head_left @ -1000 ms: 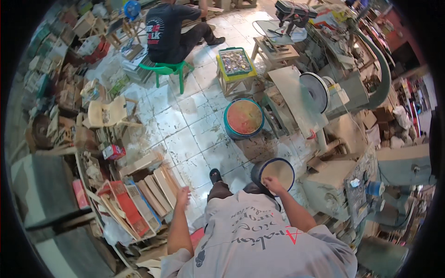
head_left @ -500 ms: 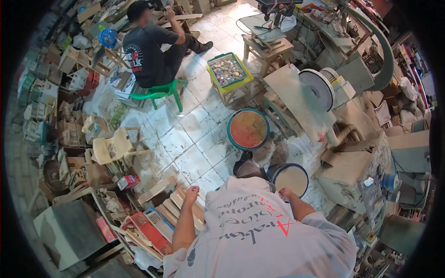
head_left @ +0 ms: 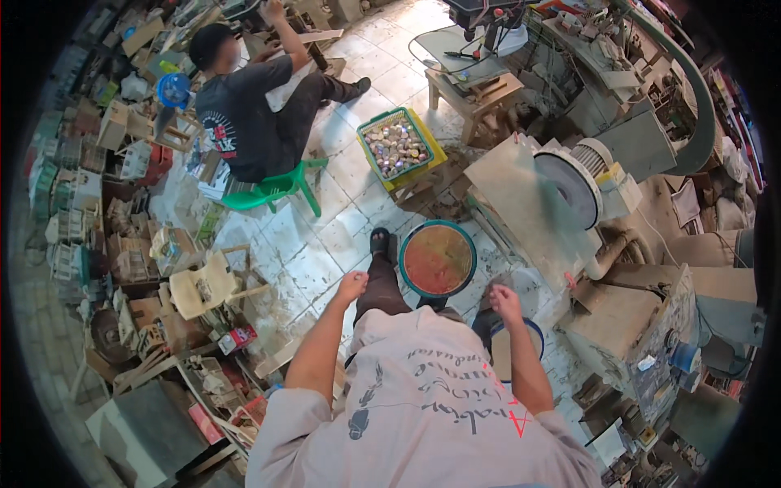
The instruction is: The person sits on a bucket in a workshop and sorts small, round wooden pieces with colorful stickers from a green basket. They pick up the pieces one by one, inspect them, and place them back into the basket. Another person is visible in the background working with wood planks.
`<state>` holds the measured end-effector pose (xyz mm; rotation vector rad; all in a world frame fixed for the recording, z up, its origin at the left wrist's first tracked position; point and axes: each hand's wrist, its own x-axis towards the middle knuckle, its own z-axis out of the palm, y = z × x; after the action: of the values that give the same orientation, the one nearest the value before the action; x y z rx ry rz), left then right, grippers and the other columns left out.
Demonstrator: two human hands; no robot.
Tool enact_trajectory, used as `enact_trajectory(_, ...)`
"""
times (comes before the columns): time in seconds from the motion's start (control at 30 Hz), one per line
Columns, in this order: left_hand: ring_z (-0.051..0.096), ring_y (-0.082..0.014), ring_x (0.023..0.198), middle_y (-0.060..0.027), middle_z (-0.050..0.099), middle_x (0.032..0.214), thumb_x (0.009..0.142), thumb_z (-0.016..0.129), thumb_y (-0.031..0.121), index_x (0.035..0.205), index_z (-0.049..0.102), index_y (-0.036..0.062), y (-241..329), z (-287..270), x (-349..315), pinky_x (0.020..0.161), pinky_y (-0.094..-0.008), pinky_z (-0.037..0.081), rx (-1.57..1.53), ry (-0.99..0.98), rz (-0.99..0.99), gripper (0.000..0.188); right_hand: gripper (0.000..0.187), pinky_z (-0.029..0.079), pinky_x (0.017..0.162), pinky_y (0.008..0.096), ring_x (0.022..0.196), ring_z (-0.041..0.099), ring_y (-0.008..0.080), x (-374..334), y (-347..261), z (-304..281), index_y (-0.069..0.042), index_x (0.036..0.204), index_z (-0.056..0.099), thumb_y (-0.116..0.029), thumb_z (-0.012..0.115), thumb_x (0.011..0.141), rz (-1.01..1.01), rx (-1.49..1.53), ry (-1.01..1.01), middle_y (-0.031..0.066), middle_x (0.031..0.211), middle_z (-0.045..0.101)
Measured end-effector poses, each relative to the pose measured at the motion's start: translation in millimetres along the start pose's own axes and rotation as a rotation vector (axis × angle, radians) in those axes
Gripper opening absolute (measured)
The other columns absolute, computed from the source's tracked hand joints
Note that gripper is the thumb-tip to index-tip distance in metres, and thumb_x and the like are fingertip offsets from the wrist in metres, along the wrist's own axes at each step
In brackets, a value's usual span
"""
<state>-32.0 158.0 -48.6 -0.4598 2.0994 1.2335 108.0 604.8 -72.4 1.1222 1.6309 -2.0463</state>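
My left hand [head_left: 352, 286] hangs in front of me above my left leg, its fingers loosely curled with nothing seen in them. My right hand [head_left: 505, 302] is raised beside my right leg, also loosely closed and apparently bare. Between the two and slightly ahead stands a round tub with a teal rim [head_left: 473, 259] and a reddish-brown inside; neither hand touches it. Below my right hand is a blue-rimmed drum [head_left: 538, 332], partly hidden by my arm and body. My left foot [head_left: 380, 241] is on the tiled floor, left of the tub.
A green basket [head_left: 363, 140] of small roundish pieces rests on a yellow-topped stand. At far left, a person [head_left: 244, 122] sits on a green plastic chair [head_left: 272, 191]. A disc machine [head_left: 569, 191] stands to the right. A cream chair [head_left: 199, 286] and piled boxes line the left side.
I have moved forward, my left foot now beside the teal-rimmed tub. Both hands have risen and swung forward. The seated person has leaned and raised an arm.
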Motion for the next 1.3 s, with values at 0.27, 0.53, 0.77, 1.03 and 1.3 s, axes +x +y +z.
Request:
enact_trajectory(0.27,0.065,-0.0216,0.079,-0.012,0.069,0.086,0.085,0.064,0.03,0.095,0.066,0.0039,180,50,224,0.073,-0.0346,0.05,0.221,0.001,0.431,0.028,0.015,0.043,0.047,0.0253,0.058,0.055,0.0126,-69,137,-28,-0.007,0.093,0.059,-0.022,0.059,0.089,0.475,0.144,0.207,0.0023,0.072,0.057)
enact_trajectory(0.53,0.058,-0.0355,0.101,-0.0187,0.062,0.107,0.077,0.069,0.022,0.107,0.063,0.007,223,105,409,0.088,-0.0454,0.046,0.352,0.246,0.332,0.034,0.027,0.048,0.067,0.0315,0.081,0.061,0.0175,-89,68,89,-0.008,0.11,0.061,-0.028,0.058,0.092,0.756,-0.029,0.444,0.0069,0.096,0.065)
enact_trajectory(0.77,0.05,-0.0337,0.106,-0.0132,0.053,0.107,0.076,0.071,0.024,0.115,0.061,0.0092,260,115,466,0.088,-0.0451,0.041,0.445,0.275,0.421,0.043,0.026,0.049,0.073,0.0287,0.084,0.061,0.0149,88,-56,186,-0.006,0.111,0.062,-0.026,0.057,0.094,0.443,-0.049,0.258,0.006,0.099,0.065)
enact_trajectory(1.03,0.05,-0.0299,0.099,-0.0097,0.052,0.105,0.076,0.07,0.019,0.088,0.065,0.0102,244,104,492,0.08,-0.0452,0.039,0.486,0.172,0.591,0.016,0.024,0.049,0.072,0.0266,0.082,0.061,0.011,183,-67,229,-0.006,0.112,0.06,-0.022,0.056,0.095,0.473,0.126,0.201,0.0027,0.094,0.065)
enact_trajectory(1.3,0.048,-0.0252,0.105,-0.0045,0.052,0.107,0.078,0.069,0.019,0.104,0.06,0.0142,233,107,486,0.085,-0.0422,0.037,0.563,0.099,0.701,0.028,0.024,0.047,0.065,0.0207,0.075,0.06,0.0082,216,-63,241,-0.005,0.112,0.06,-0.021,0.057,0.095,0.547,0.171,0.209,0.0022,0.093,0.065)
